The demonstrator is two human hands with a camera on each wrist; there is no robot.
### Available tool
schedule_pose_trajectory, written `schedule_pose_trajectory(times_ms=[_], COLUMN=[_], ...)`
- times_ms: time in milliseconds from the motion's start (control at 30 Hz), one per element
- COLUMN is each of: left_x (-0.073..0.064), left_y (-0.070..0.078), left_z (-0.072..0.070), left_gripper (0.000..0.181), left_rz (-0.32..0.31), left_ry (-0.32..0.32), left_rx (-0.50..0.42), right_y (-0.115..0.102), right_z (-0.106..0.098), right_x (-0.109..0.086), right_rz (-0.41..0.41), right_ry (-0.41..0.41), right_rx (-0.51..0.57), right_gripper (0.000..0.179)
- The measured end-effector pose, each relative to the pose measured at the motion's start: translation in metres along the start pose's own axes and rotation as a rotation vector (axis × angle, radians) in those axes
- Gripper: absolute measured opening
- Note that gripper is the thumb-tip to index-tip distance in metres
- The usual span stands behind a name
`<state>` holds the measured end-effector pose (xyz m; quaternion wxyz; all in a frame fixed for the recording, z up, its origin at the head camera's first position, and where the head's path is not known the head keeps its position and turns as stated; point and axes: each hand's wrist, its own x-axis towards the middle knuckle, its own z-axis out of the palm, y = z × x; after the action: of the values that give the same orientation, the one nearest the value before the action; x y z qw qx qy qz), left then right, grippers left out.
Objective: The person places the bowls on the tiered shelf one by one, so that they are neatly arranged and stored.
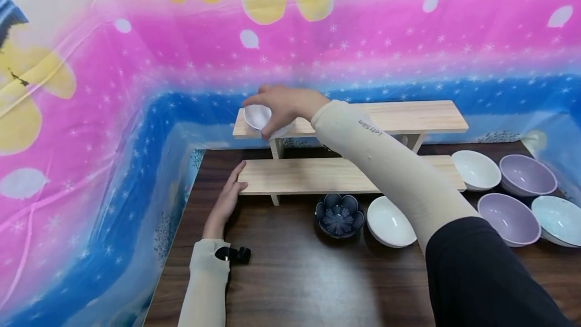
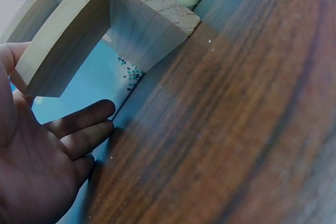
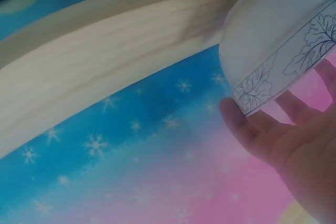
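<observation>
My right hand (image 1: 277, 107) grips a small white bowl (image 1: 256, 116) at the left end of the upper wooden shelf (image 1: 408, 115). In the right wrist view the bowl (image 3: 273, 45) shows a leaf-pattern band near its rim, and my fingers (image 3: 247, 124) curl round that rim. My left hand (image 1: 229, 196) lies flat with straight fingers against the left end of the lower wooden shelf (image 1: 327, 175). The left wrist view shows that open palm (image 2: 37, 161) beside the shelf's end (image 2: 68, 51) and its leg on the dark wood table (image 2: 236, 119).
In front of the lower shelf stand a dark blue flower-shaped bowl (image 1: 339, 215) and a white bowl (image 1: 390, 221). To the right are a white bowl (image 1: 475, 169), two lilac bowls (image 1: 527, 174) (image 1: 509, 217) and a pale teal bowl (image 1: 558, 220). Colourful plastic sheeting (image 1: 91, 115) walls in the table.
</observation>
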<state>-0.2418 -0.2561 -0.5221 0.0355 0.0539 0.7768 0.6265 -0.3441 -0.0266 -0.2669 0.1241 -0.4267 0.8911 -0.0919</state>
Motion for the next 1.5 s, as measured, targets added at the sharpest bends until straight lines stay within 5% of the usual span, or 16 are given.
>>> schedule_pose_trajectory(times_ms=[400,1500], left_x=[-0.001,0.003], left_y=[0.000,-0.002], left_z=[0.000,-0.002], left_gripper=[0.071,0.069], left_rz=[0.063,0.029], left_ry=[-0.004,-0.013], left_rx=[0.040,0.018], right_y=[0.008,0.003], right_z=[-0.009,-0.004], right_x=[0.002,0.028], right_rz=[0.028,0.051], right_ry=[0.036,-0.012], right_rx=[0.047,0.016], right_gripper=[0.092,0.085])
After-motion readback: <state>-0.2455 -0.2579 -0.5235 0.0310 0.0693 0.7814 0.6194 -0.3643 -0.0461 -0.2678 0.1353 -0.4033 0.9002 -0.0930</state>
